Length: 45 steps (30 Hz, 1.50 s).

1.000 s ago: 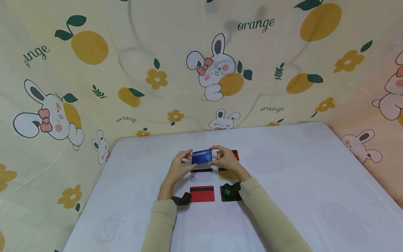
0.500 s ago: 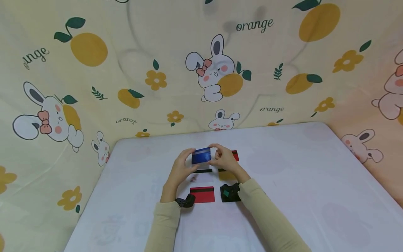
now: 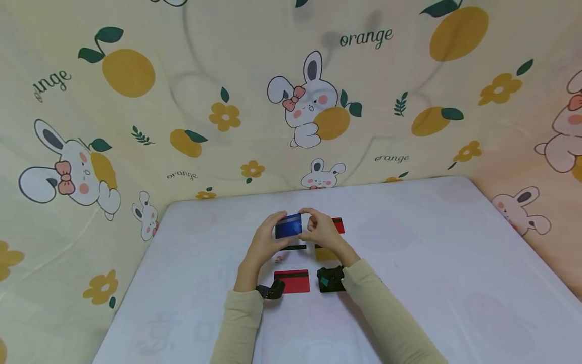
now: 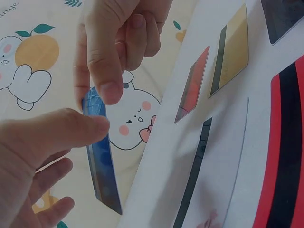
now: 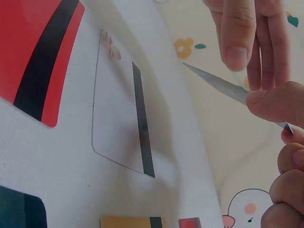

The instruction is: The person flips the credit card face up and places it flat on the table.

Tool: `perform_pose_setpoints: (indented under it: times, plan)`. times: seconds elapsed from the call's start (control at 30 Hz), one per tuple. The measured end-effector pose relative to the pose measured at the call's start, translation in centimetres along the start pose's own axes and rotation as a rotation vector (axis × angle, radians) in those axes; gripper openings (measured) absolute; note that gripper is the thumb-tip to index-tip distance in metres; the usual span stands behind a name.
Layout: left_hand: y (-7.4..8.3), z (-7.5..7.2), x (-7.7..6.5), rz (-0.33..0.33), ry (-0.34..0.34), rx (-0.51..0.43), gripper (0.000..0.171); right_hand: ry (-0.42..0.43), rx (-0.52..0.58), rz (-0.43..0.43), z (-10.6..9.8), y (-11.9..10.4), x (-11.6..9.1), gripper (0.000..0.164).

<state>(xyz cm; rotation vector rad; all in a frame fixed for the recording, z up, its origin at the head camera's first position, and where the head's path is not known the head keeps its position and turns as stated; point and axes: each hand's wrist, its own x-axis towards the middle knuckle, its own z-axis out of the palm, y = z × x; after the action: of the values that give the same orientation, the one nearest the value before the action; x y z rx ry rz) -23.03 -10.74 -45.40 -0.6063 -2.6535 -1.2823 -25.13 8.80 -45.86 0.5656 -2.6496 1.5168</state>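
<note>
A blue bank card (image 3: 288,226) is held up above the table, its dark stripe near the top edge. My left hand (image 3: 264,242) grips it at the left side; in the left wrist view its thumb (image 4: 97,129) lies against the blue card (image 4: 102,164). From the other side my right hand (image 3: 324,231) pinches the right edge, index finger above and thumb below. In the right wrist view the card (image 5: 221,81) appears almost edge-on, with the right thumb (image 5: 273,102) over it. Fingers hide parts of its edges.
Below the hands lie a white card (image 5: 118,109), a gold card (image 3: 326,254), a red card (image 3: 293,284) and a dark card (image 3: 329,287) partly behind the right wrist device. Another red card (image 3: 338,225) shows behind the right hand. A patterned cloth (image 3: 254,65) rises behind the table.
The blue card has shifted slightly left and tilted, its right side rising. My left hand has moved a little right and round the card's left edge; the right hand has shifted slightly left.
</note>
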Motion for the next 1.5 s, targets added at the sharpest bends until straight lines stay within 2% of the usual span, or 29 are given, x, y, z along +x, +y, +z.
perform_pose_setpoints:
  times: [0.27,0.67,0.97,1.13,1.27,1.5]
  plan:
    - [0.5,0.1,0.4,-0.034,-0.047,-0.018,0.069,-0.032,-0.036,0.074,0.2,-0.3,0.1,0.060]
    - [0.4,0.2,0.6,-0.043,-0.091,-0.004,0.068,-0.068,-0.035,0.053,0.2,-1.3,-0.1,0.060]
    - [0.0,0.1,0.1,-0.009,-0.062,-0.009,0.063,-0.109,0.043,-0.020,-0.2,-1.7,-0.7,0.058]
    - [-0.3,0.0,-0.4,-0.029,-0.028,-0.057,0.064,-0.143,0.072,0.063,0.3,-1.3,-0.8,0.067]
    - [-0.2,-0.3,-0.6,-0.027,0.014,-0.117,0.066,-0.170,0.095,0.078,0.9,-0.8,-0.9,0.069]
    - [0.7,-0.8,-0.5,-0.009,0.015,-0.174,0.065,-0.218,0.233,0.082,1.3,-0.5,-0.6,0.070]
